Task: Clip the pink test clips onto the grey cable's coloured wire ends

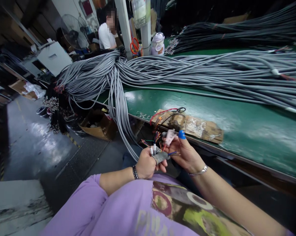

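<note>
My left hand (148, 163) is closed around the ends of several grey cables (125, 126), with a grey wrap on its thumb. White-banded cable ends (154, 149) stick up from the grip, fanning into thin coloured wires (158, 136). My right hand (187, 155) is beside them, palm turned inward, its thumb raised and apart from the fingers. A blue cover (181, 134) sits on that thumb, and a pale pink wrap (171, 137) covers a finger. Dark blue wires (173, 153) cross in front of its palm; parts of its fingers are hidden behind the wires.
A green table (148, 100) carries a long bundle of grey cables (187, 70) and black cables (236, 34) behind. A taped cardboard-like strip (199, 127) with red and black leads lies at its edge. An open carton (98, 126) is below. A person (106, 36) sits beyond.
</note>
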Demonstrator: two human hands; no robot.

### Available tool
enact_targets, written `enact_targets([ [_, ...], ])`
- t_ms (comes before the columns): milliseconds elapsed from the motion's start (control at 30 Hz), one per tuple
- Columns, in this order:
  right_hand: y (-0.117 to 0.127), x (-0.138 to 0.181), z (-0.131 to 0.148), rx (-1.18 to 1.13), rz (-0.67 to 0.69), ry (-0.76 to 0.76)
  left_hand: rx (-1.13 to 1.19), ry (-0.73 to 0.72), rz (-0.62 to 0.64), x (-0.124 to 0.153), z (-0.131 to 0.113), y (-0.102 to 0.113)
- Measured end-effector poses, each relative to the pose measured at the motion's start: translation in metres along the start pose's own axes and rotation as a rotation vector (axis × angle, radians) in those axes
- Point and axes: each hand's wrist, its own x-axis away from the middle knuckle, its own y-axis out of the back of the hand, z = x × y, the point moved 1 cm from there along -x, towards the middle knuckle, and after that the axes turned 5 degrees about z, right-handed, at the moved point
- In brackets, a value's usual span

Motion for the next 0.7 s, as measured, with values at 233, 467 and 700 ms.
enact_targets([
  [233,0.004,0.022,0.013,0.122,0.166,-0.176,0.001,0.029,0.019,0.003,0.005,0.006],
  [467,0.007,0.028,0.017,0.229,0.120,-0.163,-0.040,-0.019,0.006,0.000,0.010,0.008],
  [700,-0.014,0.033,0.016,0.597,0.092,-0.037,-0.115,-0.038,-0.002,-0.002,0.013,0.011],
])
